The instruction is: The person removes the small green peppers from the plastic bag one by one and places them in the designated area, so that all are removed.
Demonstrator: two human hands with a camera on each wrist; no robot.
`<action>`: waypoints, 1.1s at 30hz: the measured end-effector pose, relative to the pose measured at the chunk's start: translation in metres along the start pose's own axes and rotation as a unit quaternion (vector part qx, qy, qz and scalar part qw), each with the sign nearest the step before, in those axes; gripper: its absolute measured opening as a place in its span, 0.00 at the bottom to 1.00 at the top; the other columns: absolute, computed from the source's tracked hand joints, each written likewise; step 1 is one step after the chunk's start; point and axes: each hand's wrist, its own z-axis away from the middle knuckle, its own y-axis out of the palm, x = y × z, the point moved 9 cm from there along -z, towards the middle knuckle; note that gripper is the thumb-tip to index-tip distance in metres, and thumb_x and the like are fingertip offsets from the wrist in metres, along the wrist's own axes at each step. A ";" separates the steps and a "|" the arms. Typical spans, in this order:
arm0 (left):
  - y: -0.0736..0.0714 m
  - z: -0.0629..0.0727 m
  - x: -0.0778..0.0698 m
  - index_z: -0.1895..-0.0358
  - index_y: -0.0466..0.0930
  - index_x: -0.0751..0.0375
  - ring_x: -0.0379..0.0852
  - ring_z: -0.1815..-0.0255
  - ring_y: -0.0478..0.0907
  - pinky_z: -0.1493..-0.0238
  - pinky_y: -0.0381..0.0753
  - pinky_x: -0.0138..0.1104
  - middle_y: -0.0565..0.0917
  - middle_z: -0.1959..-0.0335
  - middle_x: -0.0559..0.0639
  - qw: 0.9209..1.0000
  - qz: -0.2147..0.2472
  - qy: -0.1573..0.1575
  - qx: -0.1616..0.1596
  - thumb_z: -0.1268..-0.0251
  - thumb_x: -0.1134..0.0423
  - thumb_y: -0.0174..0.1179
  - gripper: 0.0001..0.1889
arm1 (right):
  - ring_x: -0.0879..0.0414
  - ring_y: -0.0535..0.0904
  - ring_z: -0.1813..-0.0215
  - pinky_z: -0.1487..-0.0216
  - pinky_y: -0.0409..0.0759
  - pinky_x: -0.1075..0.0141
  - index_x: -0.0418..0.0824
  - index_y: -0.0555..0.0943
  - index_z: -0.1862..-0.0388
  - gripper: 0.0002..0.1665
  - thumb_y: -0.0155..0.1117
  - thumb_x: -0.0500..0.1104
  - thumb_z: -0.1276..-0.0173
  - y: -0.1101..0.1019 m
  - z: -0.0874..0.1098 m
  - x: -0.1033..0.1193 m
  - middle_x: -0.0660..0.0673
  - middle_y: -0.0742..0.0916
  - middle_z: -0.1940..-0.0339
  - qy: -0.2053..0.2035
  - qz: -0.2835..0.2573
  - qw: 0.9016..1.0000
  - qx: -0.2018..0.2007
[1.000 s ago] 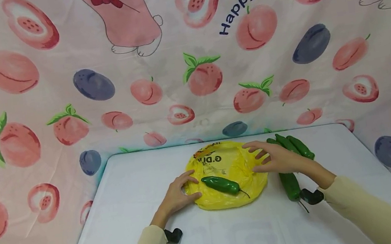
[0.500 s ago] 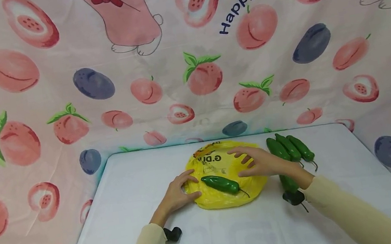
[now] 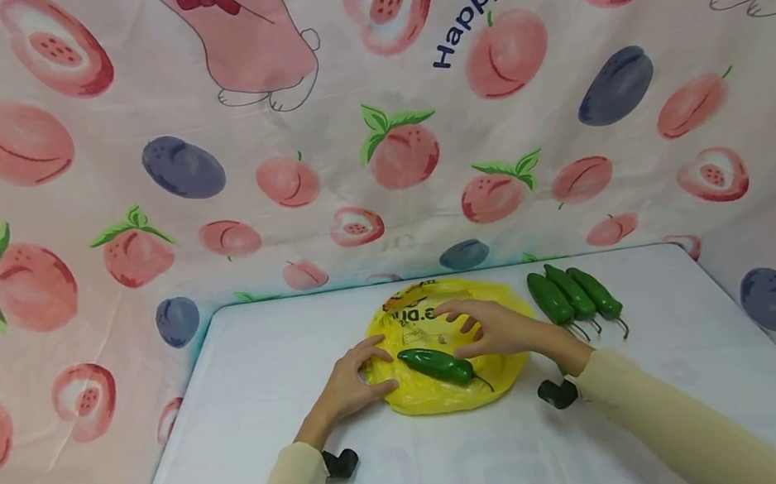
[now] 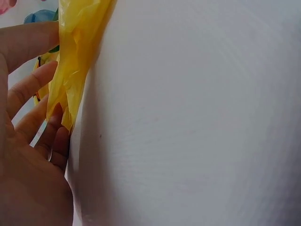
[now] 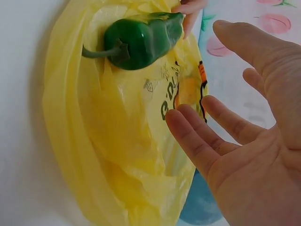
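Note:
A yellow plastic bag [image 3: 427, 403] lies spread on the white table, with dark printing near its far side. One green chili pepper [image 3: 435, 366] rests on the bag, its stem pointing toward the near right. My left hand [image 3: 352, 379] is at the bag's left edge; in the left wrist view its loosely bent fingers [image 4: 30, 87] touch the yellow plastic. Over the right part of the bag hovers my right hand [image 3: 501, 331], fingers spread and holding nothing. The right wrist view has the pepper [image 5: 136, 44] apart from that hand.
Three green chili peppers [image 3: 595, 293] lie side by side at the back right of the table [image 3: 468, 473]. Another pepper is almost wholly hidden under my right wrist. A fruit-printed cloth [image 3: 341, 132] hangs behind the table and along its sides.
My right hand has moved left from the bag's right edge to above the bag near the pepper, uncovering the peppers at back right. The left hand and the bag stay put.

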 end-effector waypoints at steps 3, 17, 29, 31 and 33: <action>-0.001 0.000 0.000 0.52 0.83 0.39 0.56 0.19 0.58 0.22 0.54 0.60 0.68 0.23 0.44 1.000 0.004 -0.002 -0.001 0.42 0.50 0.75 0.16 | 0.36 0.80 0.40 0.44 0.85 0.47 0.48 0.69 0.25 0.41 0.76 0.44 0.33 0.006 -0.004 0.000 0.34 0.77 0.30 0.005 -0.002 1.000 0.009; 0.000 0.000 0.002 0.52 0.83 0.39 0.55 0.20 0.58 0.22 0.54 0.58 0.69 0.23 0.44 1.000 0.005 0.000 -0.004 0.42 0.50 0.75 0.16 | 0.41 0.81 0.41 0.41 0.83 0.47 0.48 0.70 0.25 0.40 0.75 0.42 0.33 0.030 -0.014 -0.005 0.36 0.80 0.35 0.037 -0.011 0.998 0.057; 0.001 0.000 0.005 0.53 0.83 0.39 0.55 0.20 0.59 0.22 0.54 0.60 0.69 0.24 0.44 1.000 0.004 0.000 -0.007 0.43 0.49 0.75 0.16 | 0.51 0.84 0.52 0.49 0.87 0.57 0.53 0.74 0.28 0.36 0.74 0.39 0.33 0.044 -0.021 -0.008 0.43 0.83 0.41 0.061 0.002 0.994 0.086; 0.001 0.000 0.005 0.53 0.83 0.39 0.55 0.20 0.59 0.22 0.54 0.60 0.69 0.24 0.44 1.000 0.003 0.002 -0.008 0.43 0.49 0.74 0.15 | 0.51 0.84 0.52 0.49 0.87 0.57 0.52 0.74 0.28 0.35 0.74 0.38 0.33 0.045 -0.022 -0.007 0.44 0.83 0.41 0.058 0.001 0.994 0.088; 0.001 0.000 0.004 0.53 0.83 0.38 0.55 0.20 0.59 0.22 0.54 0.60 0.69 0.24 0.44 1.000 0.000 0.003 -0.008 0.43 0.49 0.74 0.15 | 0.50 0.83 0.52 0.49 0.87 0.56 0.52 0.74 0.29 0.34 0.73 0.37 0.32 0.047 -0.023 -0.005 0.44 0.84 0.42 0.054 0.000 0.995 0.090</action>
